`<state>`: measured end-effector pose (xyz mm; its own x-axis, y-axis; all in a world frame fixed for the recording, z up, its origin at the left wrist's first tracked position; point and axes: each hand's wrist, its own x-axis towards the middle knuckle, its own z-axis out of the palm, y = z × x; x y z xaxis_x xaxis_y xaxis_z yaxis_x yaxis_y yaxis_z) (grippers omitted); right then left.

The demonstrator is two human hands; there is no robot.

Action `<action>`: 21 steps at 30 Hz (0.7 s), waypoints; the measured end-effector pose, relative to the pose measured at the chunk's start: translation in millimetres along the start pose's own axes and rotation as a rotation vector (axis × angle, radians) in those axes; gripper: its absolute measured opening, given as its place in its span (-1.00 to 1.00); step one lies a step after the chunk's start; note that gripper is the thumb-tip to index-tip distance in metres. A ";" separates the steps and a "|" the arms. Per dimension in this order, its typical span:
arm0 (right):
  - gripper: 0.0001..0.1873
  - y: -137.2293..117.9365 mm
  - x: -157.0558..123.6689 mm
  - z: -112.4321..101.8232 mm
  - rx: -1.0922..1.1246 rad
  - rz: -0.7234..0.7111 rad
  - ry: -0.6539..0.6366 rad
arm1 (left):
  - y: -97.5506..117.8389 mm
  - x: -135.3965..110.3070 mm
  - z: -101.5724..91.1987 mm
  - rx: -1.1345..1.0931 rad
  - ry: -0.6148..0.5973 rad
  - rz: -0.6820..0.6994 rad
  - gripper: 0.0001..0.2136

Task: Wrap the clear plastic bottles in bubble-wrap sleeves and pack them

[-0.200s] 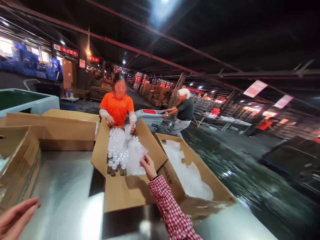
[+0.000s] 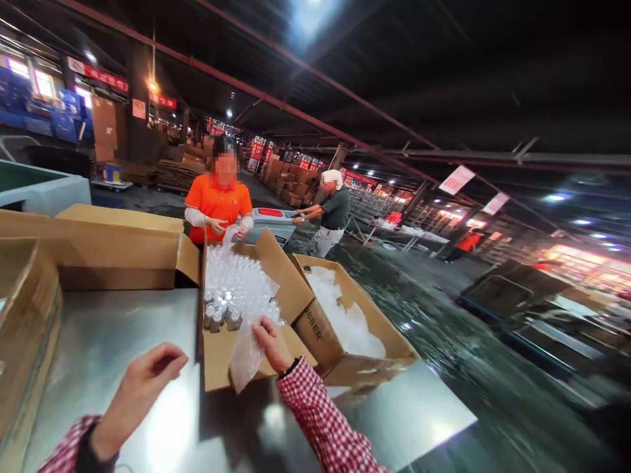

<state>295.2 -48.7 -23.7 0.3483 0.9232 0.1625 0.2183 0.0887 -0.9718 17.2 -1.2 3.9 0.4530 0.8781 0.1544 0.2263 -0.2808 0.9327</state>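
Note:
My right hand (image 2: 272,343) pinches a translucent bubble wrap sheet (image 2: 245,355) that hangs over the near flap of an open cardboard box (image 2: 217,378). Inside that box stand many clear glass bottles (image 2: 221,305) packed in rows. My left hand (image 2: 142,394) hovers above the metal table, left of the box, its fingers curved with a gap to the thumb and nothing in them. Across the box, a co-worker in an orange shirt (image 2: 219,200) holds another translucent sheet (image 2: 229,236) at the far end of the bottles.
To the right, a second cardboard box (image 2: 315,328) holds white translucent sheets (image 2: 345,318). More cardboard boxes (image 2: 29,315) stand at the left on the metal table (image 2: 113,322). Behind, a person in a dark shirt (image 2: 335,210) grips a grey cart (image 2: 271,226).
My right hand has drawn the bubble wrap sheet off the bottles toward me. My left hand has come further into view, rising to the right. The whole view has shifted.

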 end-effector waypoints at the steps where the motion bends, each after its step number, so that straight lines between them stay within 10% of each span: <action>1: -0.58 -6.5 -13.4 11.8 0.077 0.032 -0.037 | 4.8 6.3 12.5 -0.067 -0.047 0.008 -0.61; 5: -0.55 -27.7 -50.8 40.1 0.362 0.122 -0.170 | -8.3 14.2 34.6 -0.255 -0.068 -0.034 -0.26; 8: -0.57 -34.3 -62.0 40.6 0.416 0.100 -0.083 | -29.6 3.7 27.6 -0.634 -0.483 -0.271 -0.41; 10: -0.57 -32.0 -64.6 37.5 0.410 0.096 -0.022 | -37.3 -3.5 22.2 -0.938 -0.548 -0.419 -0.59; 16: -0.56 -3.6 -57.3 27.7 0.370 0.139 -0.019 | -33.6 -4.0 19.2 -1.068 -0.111 -0.487 -0.64; 21: -0.54 2.6 -50.3 12.5 0.056 0.082 0.210 | -8.1 -14.7 43.8 -0.534 0.087 -0.229 -0.63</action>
<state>266.8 -90.2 -36.5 0.5466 0.8303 0.1086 0.1325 0.0423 -0.9903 46.5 -28.8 -20.2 0.3664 0.9281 -0.0657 -0.1656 0.1345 0.9770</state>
